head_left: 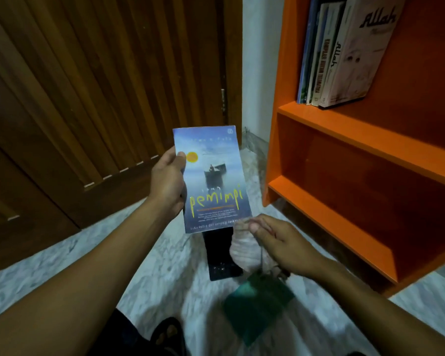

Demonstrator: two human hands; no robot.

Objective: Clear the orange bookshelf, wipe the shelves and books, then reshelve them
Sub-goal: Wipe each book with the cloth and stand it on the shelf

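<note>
My left hand (pixel 168 181) grips a blue paperback (pixel 212 181) by its left edge and holds it upright, cover facing me, above the floor. My right hand (pixel 280 241) pinches a pale bunched cloth (pixel 244 249) at the book's lower right corner. A green blurred tag (pixel 257 301) dangles on a string below that hand. The orange bookshelf (pixel 344 124) stands to the right. Several books (pixel 337 52) lean on its upper shelf. Its lower shelf (pixel 332 214) holds nothing that I can see.
A dark book (pixel 221 258) lies on the marble floor (pixel 62 253) under the cloth. A brown slatted wooden door (pixel 100 86) fills the left and back. My foot in a dark sandal (pixel 167 335) shows at the bottom edge.
</note>
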